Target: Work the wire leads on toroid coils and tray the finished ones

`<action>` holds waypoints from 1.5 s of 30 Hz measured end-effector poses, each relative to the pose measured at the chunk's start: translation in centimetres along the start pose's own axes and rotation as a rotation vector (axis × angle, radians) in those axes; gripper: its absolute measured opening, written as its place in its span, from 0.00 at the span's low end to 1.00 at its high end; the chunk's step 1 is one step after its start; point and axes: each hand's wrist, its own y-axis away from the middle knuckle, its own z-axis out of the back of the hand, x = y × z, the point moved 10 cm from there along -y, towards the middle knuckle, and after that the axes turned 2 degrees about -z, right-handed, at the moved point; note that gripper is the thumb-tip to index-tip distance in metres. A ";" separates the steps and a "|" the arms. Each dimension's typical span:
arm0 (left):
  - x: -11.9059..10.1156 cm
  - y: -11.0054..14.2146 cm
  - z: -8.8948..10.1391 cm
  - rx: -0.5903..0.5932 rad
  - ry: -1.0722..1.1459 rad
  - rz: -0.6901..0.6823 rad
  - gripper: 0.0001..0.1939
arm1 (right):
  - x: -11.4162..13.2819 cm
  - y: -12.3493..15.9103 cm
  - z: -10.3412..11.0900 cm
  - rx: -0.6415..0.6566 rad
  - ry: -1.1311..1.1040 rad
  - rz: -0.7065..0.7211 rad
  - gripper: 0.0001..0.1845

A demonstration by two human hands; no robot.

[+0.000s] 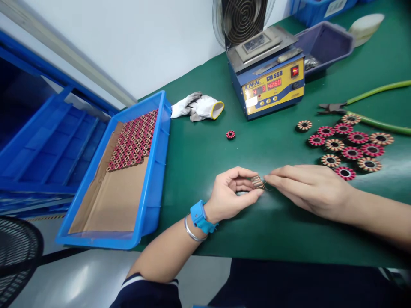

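Between the thumb and fingers of my left hand (233, 190) is a small copper-wound motor stator (257, 182), held on edge a little above the green table. The fingertips of my right hand (308, 188) are pinched together at the stator's right side, where a thin wire end (267, 187) shows. Whether those fingers grip the wire is too small to tell. To the right lies a group of wound stators (352, 152), some red and some copper-coloured. A single red stator (230, 135) sits alone beyond my left hand.
A blue tray (150, 201) at left holds rows of stators on cardboard. White gloves (199, 107) lie behind it. At the back stands a solder pot (272, 92) reading 426.0, beside a purple bin (337, 42). Green-handled cutters (334, 108) rest at right; a black fan (19, 252) is lower left.
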 end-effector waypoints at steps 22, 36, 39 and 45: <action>-0.8 0.4 -1.8 0.149 -0.285 -0.004 0.10 | 1.2 0.4 -1.9 0.170 0.003 -0.052 0.14; 0.5 0.7 -2.0 0.176 -0.205 0.167 0.07 | 1.8 0.2 -1.9 0.161 0.040 -0.009 0.13; 0.3 0.7 -2.1 0.168 -0.226 0.179 0.10 | 1.5 0.3 -2.0 0.173 0.045 -0.027 0.13; -0.2 0.9 -1.8 0.140 -0.371 0.144 0.08 | 1.4 0.3 -2.5 0.192 0.082 -0.024 0.15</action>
